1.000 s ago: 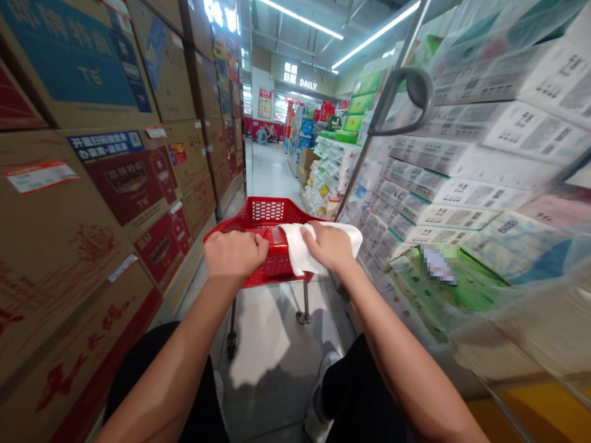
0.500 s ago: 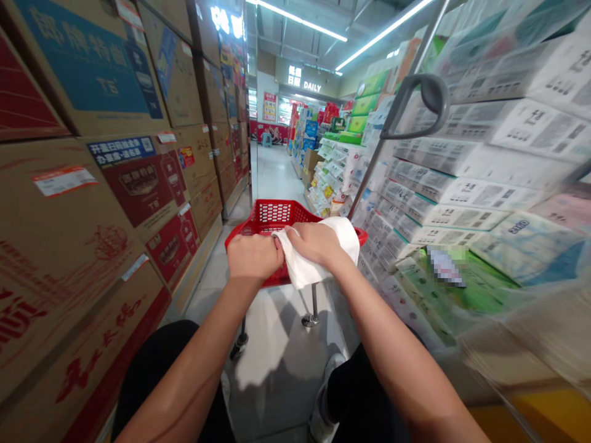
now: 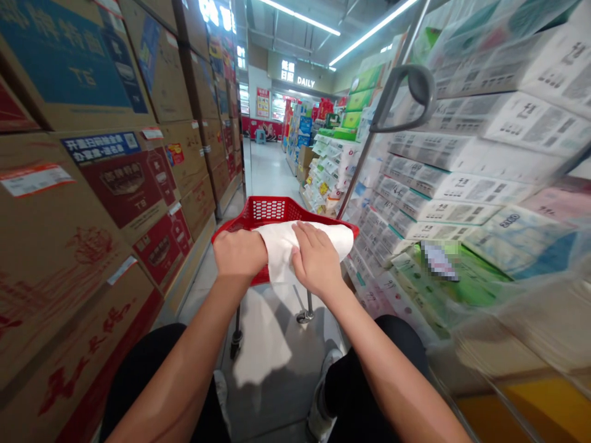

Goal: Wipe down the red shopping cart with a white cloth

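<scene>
A red plastic shopping basket point(image 3: 277, 208) on legs with small wheels stands in front of me in the aisle. My left hand point(image 3: 240, 253) is closed around the left part of its near rim. A white cloth point(image 3: 281, 252) lies draped over the middle and right of that rim, its lower edge hanging down. My right hand point(image 3: 318, 258) grips the cloth against the rim, with its fingers over the top and the thumb apart on the near side. The part of the rim under the cloth is hidden.
Stacked cardboard cartons point(image 3: 124, 184) line the left side. Packs of wrapped paper point(image 3: 471, 184) are piled high on the right. A slanted pole with a grey loop handle point(image 3: 429, 98) rises beside the basket's right. The pale floor point(image 3: 268, 166) runs on ahead.
My right hand has slid left along the rim, and the cloth now reaches farther left, close to my left hand. The right fingers look more stretched out. The view has shifted slightly.
</scene>
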Demonstrator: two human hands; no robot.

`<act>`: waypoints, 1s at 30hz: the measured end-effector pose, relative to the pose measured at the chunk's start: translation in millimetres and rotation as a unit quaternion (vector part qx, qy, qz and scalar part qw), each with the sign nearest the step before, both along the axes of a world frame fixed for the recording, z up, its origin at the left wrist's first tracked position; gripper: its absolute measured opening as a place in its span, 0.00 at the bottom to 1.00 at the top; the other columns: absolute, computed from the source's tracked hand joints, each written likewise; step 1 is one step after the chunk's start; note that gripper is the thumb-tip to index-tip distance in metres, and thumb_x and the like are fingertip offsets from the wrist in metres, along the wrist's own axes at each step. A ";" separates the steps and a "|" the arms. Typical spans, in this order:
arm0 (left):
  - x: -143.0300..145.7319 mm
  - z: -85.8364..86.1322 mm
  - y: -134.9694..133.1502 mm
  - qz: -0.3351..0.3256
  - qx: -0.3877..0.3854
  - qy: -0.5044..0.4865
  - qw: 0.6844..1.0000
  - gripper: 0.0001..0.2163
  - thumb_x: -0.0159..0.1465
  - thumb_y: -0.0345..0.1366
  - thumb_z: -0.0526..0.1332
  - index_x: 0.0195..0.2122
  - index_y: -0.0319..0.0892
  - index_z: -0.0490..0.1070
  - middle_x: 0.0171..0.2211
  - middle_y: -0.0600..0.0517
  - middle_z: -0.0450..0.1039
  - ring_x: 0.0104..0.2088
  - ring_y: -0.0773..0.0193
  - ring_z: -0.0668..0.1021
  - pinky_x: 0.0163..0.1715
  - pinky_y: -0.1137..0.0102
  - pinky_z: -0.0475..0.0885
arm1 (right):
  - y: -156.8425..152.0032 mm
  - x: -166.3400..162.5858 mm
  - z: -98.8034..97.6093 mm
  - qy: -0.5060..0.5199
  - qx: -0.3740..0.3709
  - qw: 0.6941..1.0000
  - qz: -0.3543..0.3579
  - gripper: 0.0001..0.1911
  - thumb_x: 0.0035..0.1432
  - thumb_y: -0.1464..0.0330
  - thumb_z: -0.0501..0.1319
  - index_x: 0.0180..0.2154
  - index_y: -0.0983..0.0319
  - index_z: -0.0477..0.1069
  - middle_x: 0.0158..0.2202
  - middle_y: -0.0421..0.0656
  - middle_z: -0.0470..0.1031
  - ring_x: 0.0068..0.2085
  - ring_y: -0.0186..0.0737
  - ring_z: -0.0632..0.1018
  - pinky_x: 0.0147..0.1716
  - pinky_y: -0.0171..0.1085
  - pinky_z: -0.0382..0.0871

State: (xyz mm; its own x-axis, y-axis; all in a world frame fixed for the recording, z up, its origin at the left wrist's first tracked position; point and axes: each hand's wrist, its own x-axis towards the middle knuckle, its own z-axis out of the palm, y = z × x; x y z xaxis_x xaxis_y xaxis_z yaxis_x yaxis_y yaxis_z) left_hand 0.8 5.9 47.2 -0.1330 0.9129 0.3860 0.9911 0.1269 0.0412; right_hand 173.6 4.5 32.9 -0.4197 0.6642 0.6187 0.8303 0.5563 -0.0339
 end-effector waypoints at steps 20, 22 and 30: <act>-0.7 -1.6 0.8 -0.002 0.035 -0.001 0.999 0.26 0.66 0.39 0.44 0.37 0.32 0.82 0.31 0.33 0.78 0.35 0.45 0.80 0.40 0.57 0.64 | 25.4 -1.7 14.5 -0.024 -0.043 0.999 -0.016 0.23 0.68 0.64 0.47 0.57 0.64 0.69 0.56 0.50 0.74 0.57 0.47 0.72 0.60 0.44 0.59; -2.7 -3.7 4.7 0.000 0.037 0.015 0.999 0.23 0.64 0.36 0.45 0.36 0.33 0.82 0.31 0.33 0.78 0.35 0.45 0.81 0.39 0.58 0.65 | 12.1 1.8 0.0 0.001 -0.001 1.000 0.004 0.26 0.66 0.66 0.49 0.62 0.67 0.64 0.63 0.50 0.67 0.64 0.47 0.65 0.65 0.45 0.53; 2.1 -4.4 5.0 -0.024 0.037 0.012 0.999 0.24 0.65 0.40 0.46 0.34 0.36 0.82 0.30 0.36 0.79 0.35 0.46 0.81 0.38 0.59 0.65 | 24.0 9.6 13.2 -0.005 -0.067 0.997 -0.032 0.26 0.69 0.61 0.46 0.61 0.64 0.66 0.62 0.50 0.68 0.63 0.47 0.67 0.63 0.45 0.57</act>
State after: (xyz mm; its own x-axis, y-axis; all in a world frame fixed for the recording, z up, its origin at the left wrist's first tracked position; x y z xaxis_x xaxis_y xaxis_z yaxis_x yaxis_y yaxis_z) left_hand 2.9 10.9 42.8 -0.0799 0.8869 0.4551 0.9967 0.0771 0.0248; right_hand 183.2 28.5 46.1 -0.3800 0.7659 0.5187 0.8642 0.4939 -0.0962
